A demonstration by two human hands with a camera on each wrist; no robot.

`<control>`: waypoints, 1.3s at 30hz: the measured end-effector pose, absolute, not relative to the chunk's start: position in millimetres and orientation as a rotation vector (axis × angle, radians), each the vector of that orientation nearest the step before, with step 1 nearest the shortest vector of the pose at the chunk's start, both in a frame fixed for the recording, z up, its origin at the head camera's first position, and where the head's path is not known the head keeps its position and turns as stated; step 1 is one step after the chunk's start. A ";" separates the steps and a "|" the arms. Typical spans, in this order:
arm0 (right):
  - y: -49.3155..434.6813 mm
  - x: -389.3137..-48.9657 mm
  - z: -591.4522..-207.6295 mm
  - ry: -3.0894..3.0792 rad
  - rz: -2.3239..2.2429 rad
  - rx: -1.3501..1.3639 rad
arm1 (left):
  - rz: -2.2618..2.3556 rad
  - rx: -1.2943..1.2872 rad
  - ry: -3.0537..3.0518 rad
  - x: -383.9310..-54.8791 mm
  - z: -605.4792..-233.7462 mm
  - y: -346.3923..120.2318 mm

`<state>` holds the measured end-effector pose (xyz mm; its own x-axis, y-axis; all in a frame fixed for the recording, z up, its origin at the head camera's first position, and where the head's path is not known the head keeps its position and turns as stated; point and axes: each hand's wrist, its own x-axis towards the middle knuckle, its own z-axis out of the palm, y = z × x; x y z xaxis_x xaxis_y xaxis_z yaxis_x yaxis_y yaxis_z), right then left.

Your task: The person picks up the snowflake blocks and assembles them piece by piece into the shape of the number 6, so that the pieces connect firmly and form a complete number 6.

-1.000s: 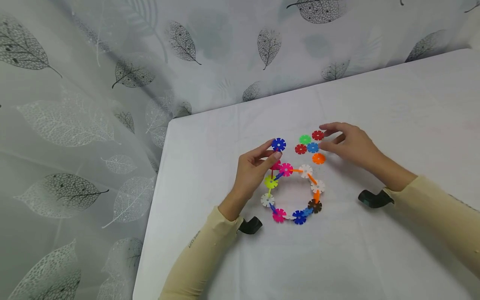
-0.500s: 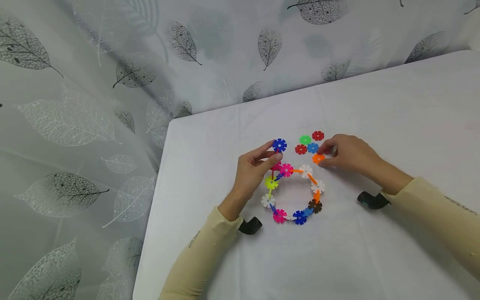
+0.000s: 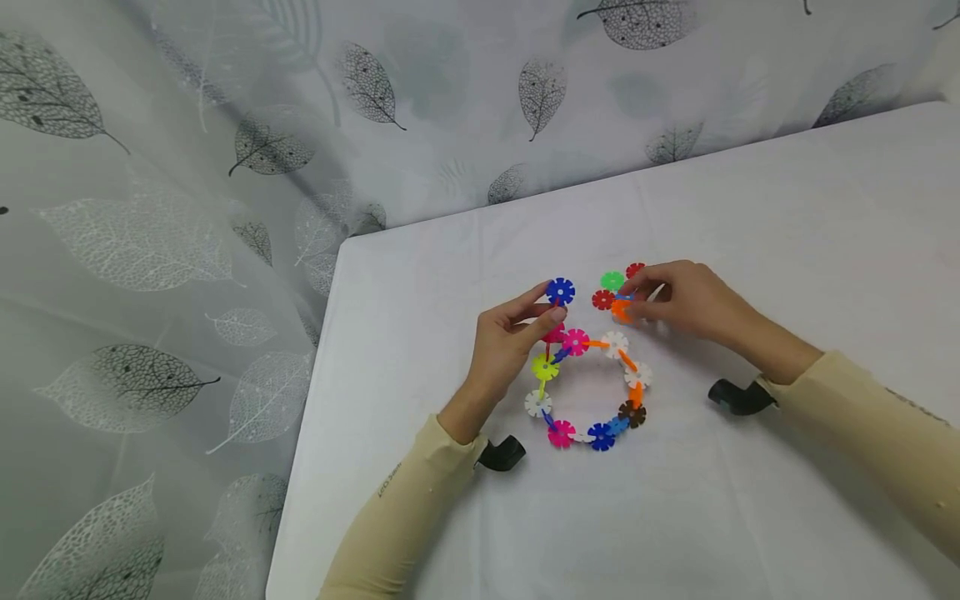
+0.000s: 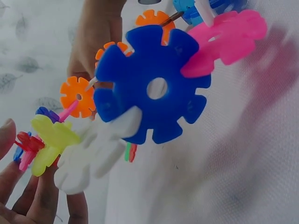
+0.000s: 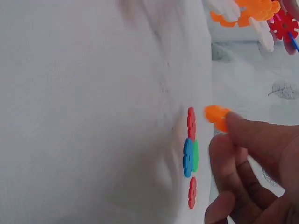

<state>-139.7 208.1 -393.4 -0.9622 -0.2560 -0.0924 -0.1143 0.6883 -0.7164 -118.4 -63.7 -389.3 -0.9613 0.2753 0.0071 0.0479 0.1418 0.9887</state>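
Note:
My left hand (image 3: 510,337) pinches one corner of a closed loop of notched plastic discs (image 3: 561,434) of many colours, slotted edge to edge. A dark blue disc (image 3: 560,292) stands up at the fingertips, joined to a red one below. In the left wrist view, another blue disc (image 4: 145,70) of the loop looms large in front of the fingers (image 4: 44,198). Thumb and finger of my right hand (image 3: 693,300) pinch a loose orange disc (image 5: 216,115), lifted off the table in the right wrist view.
Beside the right hand lie loose discs: a green one (image 3: 612,281), a red one (image 3: 603,300), another red one (image 3: 635,269) and a light blue one (image 5: 188,157). A white cloth covers the table (image 3: 405,333). Leaf-patterned curtains (image 3: 450,100) hang behind and at the left.
My right hand came down from beside the upper red disc to the orange disc, took it and moved left with it. My left hand stays nearly still on the loop.

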 end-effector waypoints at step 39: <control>174.1 -130.3 -368.9 2.746 -1.637 -0.451 | 1.949 0.291 2.102 -118.8 -390.0 -58.3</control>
